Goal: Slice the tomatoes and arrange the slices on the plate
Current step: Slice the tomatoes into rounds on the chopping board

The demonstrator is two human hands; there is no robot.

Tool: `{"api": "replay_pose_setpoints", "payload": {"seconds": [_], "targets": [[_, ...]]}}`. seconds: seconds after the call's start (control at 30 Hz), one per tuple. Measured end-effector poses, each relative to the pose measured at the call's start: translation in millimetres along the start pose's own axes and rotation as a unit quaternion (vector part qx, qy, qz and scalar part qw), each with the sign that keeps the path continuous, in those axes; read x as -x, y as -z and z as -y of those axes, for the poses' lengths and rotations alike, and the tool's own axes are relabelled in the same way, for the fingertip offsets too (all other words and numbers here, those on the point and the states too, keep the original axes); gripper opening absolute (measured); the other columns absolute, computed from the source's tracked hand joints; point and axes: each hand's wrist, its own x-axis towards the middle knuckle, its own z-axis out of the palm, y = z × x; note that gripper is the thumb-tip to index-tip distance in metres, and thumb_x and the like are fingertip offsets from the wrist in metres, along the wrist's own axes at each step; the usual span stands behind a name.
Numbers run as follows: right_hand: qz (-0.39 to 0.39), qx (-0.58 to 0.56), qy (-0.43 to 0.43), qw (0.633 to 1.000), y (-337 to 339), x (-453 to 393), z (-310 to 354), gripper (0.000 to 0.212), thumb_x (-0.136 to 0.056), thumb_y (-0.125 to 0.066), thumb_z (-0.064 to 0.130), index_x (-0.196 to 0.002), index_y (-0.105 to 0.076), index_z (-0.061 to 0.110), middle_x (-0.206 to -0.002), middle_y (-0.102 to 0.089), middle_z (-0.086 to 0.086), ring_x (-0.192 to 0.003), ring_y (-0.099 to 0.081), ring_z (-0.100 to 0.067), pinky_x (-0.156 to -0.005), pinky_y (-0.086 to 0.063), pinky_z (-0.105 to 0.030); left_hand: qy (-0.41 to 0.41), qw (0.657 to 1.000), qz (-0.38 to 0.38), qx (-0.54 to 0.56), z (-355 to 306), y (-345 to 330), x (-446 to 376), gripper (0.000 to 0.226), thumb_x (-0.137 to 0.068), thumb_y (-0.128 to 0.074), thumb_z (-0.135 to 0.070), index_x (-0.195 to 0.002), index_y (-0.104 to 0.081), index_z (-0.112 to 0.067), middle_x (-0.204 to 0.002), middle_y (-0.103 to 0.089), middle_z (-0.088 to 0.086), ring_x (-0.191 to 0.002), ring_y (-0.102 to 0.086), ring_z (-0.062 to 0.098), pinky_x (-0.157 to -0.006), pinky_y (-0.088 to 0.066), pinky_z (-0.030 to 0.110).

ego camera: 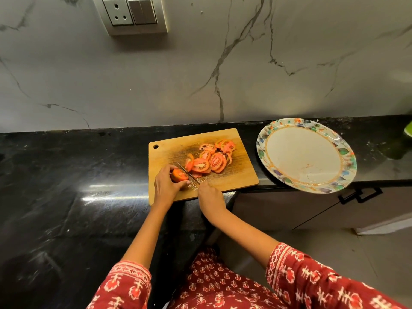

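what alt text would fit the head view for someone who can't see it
A left hand steadies a tomato piece on a wooden cutting board while the right hand slices it with a knife; cut slices lie beside an empty patterned plate.

A home kitchen: a black stone counter (pixel 66 175) runs under a marble-look wall (pixel 223 63), with a wall socket (pixel 133 14) at 11 o'clock and a cupboard door with a handle (pixel 359 195) at 4 o'clock.

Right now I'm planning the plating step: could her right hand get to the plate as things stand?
Probably yes, once it puts the knife down. The right hand is nearest the plate, which sits just beyond the cutting board with nothing between.
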Motion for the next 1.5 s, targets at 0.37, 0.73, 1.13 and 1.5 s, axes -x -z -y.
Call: {"api": "replay_pose_setpoints", "payload": {"seconds": [0.37,0.73,1.13,1.5], "targets": [[0.015,-0.108,-0.031,0.994,10,-12,-17,0.024,-0.096,-0.036,0.005,-0.108,-0.056,-0.002,-0.109,-0.062,-0.021,-0.104,-0.059,-0.037,-0.076,-0.045,-0.036,0.057,0.986,0.095,-0.126,2,8,2,0.063,-0.067,-0.078,-0.027,-0.122,-0.047,-0.018,-0.123,-0.051,0.013,-0.115,-0.047,0.03,-0.093,-0.04,0.039],[0.028,-0.193,-0.018,0.981,12,-20,-32,0.032,-0.099,-0.033,0.016,-0.076,-0.054,0.006,-0.091,-0.063,-0.024,-0.087,-0.06,-0.038,-0.063,-0.032,-0.03,0.066,0.981,0.142,-0.112,-7,4,-12,0.079,-0.064,-0.079,-0.023,-0.132,-0.037,-0.021,-0.132,-0.047,0.01,-0.119,-0.047,0.029,-0.097,-0.043,0.042],[0.009,-0.218,-0.02,0.976,14,-16,-28,0.036,-0.1,-0.032,0.015,-0.09,-0.059,-0.007,-0.088,-0.064,-0.025,-0.083,-0.061,-0.036,-0.062,-0.031,-0.03,0.034,0.996,0.059,0.051,-1,4,5,0.053,-0.062,-0.084,-0.013,-0.107,-0.055,-0.011,-0.107,-0.062,0.004,-0.092,-0.056,0.012,-0.073,-0.048,0.018],[0.006,-0.223,-0.008,0.975,17,-7,-20,0.035,-0.101,-0.031,0.014,-0.091,-0.057,-0.007,-0.091,-0.063,-0.026,-0.086,-0.059,-0.037,-0.065,-0.032,-0.031,0.03,0.998,0.03,0.051,-4,10,-1,0.055,-0.063,-0.083,-0.022,-0.113,-0.062,-0.012,-0.112,-0.06,0.009,-0.097,-0.059,0.018,-0.075,-0.05,0.021]]}}
